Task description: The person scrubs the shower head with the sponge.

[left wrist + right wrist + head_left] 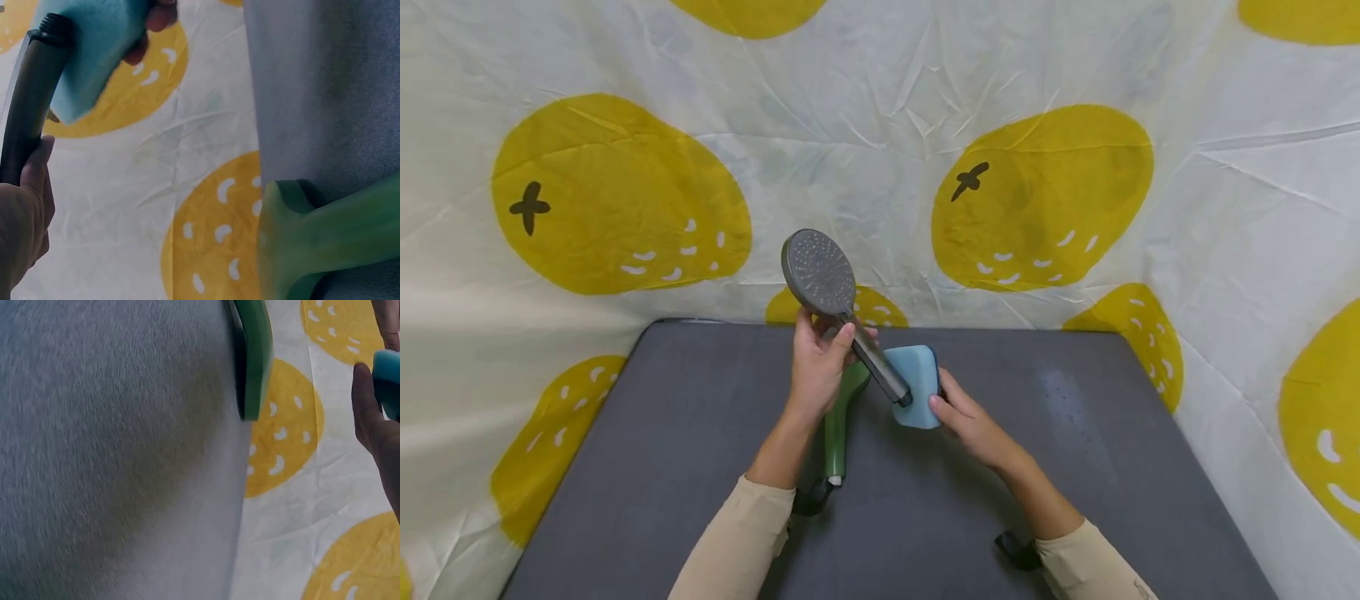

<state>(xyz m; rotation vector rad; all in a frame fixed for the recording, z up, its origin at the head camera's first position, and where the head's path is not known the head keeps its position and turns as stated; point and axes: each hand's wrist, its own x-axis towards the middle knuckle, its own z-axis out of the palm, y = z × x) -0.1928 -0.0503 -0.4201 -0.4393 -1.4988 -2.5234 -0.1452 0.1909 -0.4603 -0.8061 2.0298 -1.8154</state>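
Two shower heads share my grey table, one raised and one lying flat. At left, my left hand has its grip curled round the handle of the dark grey shower head, fingers and thumb wrapped just below the round face, which tilts up and toward the lemon-print sheet behind the table. The handle slants down to the right, and its threaded end touches the light blue sponge. Under my left wrist, the green shower head lies flat on the table with its handle pointing toward me; no hand touches it. At right, my right hand pinches the sponge between thumb and fingers, holding it above the table against the end of the grey handle. The left wrist view shows the same contact from below: the sponge beside the dark handle, with the green head at the table's edge. The right wrist view shows a corner of the sponge at my fingers, and the green head on the grey surface.
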